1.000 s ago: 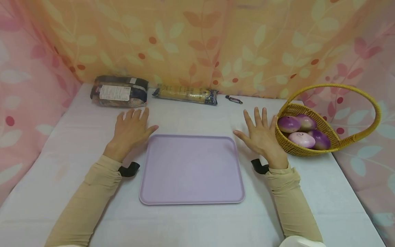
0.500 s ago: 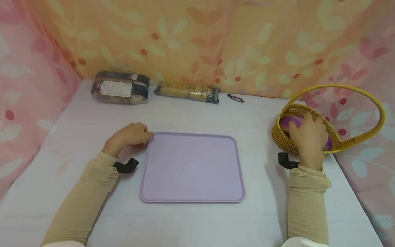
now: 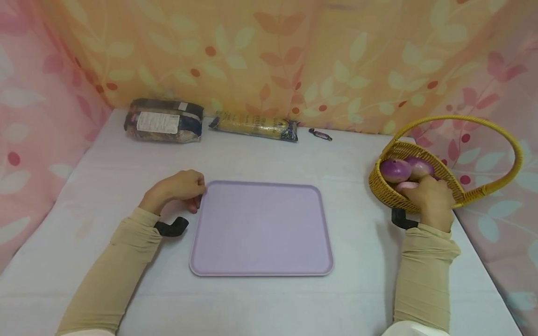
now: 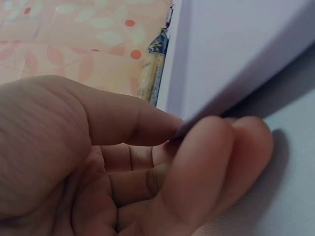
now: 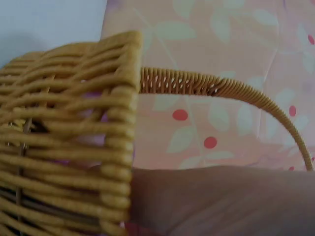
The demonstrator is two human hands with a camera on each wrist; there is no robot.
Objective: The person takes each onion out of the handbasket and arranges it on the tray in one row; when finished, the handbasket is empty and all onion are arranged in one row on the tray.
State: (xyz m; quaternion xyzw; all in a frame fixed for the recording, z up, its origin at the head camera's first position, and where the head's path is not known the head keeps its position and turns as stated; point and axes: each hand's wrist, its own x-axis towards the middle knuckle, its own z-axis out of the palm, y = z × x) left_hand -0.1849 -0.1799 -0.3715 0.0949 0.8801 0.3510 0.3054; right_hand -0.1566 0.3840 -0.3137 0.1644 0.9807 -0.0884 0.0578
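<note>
A lilac tray (image 3: 261, 228) lies on the white cloth. My left hand (image 3: 180, 187) pinches its far left corner; in the left wrist view the thumb (image 4: 142, 123) meets the tray edge (image 4: 202, 115) with fingers curled below. At the right, my right hand (image 3: 435, 200) reaches over the rim into a yellow wicker basket (image 3: 388, 198). A purple onion-like vegetable (image 3: 395, 170), another behind it (image 3: 419, 167) and a pale pink one (image 3: 407, 185) show beside that hand. Its fingertips are hidden, and the basket wall (image 5: 69, 132) blocks them in the right wrist view.
Along the back lie a dark plastic-wrapped package (image 3: 164, 120) with a white label, a long gold packet (image 3: 254, 127) and a small wrapped candy (image 3: 320, 134). The basket's tall handle (image 3: 510, 140) arches on the right. Patterned curtains (image 3: 235, 56) enclose the table.
My right hand has moved right from beside the tray into the basket, then lower and nearer its front. My left hand has gone from spread fingers to pinching the tray's corner.
</note>
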